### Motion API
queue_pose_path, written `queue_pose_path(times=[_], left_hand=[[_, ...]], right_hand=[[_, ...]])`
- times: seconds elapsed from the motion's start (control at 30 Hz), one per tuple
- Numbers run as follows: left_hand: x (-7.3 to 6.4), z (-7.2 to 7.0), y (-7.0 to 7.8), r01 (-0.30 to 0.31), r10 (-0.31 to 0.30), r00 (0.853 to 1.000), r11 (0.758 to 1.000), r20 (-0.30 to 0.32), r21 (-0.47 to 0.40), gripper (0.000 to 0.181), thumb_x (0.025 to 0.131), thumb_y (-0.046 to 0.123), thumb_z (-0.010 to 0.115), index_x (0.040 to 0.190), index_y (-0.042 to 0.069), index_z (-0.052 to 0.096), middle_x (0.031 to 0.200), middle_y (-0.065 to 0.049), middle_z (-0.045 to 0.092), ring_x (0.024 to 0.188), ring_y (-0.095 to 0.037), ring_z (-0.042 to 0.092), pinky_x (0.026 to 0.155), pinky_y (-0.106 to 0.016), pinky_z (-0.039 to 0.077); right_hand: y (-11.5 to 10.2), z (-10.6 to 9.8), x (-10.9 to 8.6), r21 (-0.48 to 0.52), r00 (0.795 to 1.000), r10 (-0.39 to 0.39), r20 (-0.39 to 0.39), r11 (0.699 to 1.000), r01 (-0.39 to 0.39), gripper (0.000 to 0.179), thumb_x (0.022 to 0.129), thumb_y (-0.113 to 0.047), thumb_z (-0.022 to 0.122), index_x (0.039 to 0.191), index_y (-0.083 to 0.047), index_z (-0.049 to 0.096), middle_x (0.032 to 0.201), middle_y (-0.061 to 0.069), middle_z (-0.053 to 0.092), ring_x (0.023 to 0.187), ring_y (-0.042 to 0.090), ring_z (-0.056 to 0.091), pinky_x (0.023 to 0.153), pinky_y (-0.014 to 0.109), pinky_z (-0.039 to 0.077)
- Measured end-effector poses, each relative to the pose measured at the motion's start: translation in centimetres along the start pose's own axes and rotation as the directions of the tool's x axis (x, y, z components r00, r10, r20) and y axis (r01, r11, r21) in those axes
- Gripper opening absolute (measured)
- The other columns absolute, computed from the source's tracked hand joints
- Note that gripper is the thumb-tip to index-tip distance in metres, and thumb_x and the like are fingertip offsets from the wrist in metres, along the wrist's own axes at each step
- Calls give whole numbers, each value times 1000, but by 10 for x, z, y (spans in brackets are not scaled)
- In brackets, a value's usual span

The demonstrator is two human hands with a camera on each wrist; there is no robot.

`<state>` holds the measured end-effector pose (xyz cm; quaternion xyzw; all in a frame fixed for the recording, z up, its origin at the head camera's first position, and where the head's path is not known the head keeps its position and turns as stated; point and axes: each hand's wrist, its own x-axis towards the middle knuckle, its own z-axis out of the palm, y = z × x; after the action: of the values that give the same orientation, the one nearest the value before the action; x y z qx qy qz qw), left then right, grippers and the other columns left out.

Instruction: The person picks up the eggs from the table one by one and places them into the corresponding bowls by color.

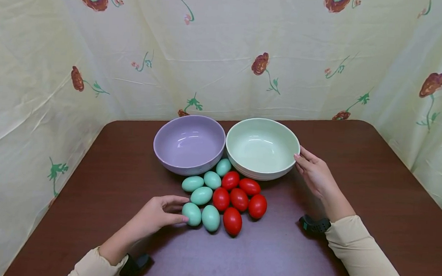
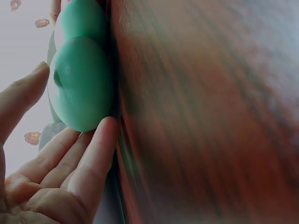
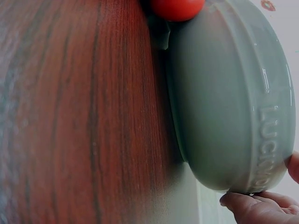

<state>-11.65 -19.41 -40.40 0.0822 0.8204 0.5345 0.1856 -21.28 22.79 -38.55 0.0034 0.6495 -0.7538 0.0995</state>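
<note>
In the head view my left hand (image 1: 160, 214) reaches to the nearest-left teal egg (image 1: 191, 214), fingers fairly straight and thumb spread apart from them. The left wrist view puts a fingertip (image 2: 110, 125) right at the lower end of that egg, which has a small dent, with the thumb close beside it. My right hand (image 1: 316, 172) holds the right side of the light green bowl (image 1: 261, 175), thumb at the rim and fingers against the outer wall. Raised letters run along this bowl's side in the right wrist view. Both bowls stand upright.
A purple bowl (image 1: 188, 170) sits close against the green one at its left. In front of them lie several more teal eggs (image 1: 210, 218) and, to their right, several red eggs (image 1: 232, 221). Flowered cloth (image 1: 225, 70) hangs behind the dark wooden table (image 1: 372, 174).
</note>
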Motion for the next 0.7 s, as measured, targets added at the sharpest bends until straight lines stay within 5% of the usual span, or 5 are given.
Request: queue_pose_path(times=[0.7], left_hand=[[3,1,3,-16,14,999,999,43,48,56,81,24,83,128,0,64,127,-17,67,117,-29,65,81,-19,55]], right_hand=[[-1,0,0,1,1000,-5,7,1000,5,66,106,-14,43,157,1,4,167,15,3,154,23,9,122,34,14]])
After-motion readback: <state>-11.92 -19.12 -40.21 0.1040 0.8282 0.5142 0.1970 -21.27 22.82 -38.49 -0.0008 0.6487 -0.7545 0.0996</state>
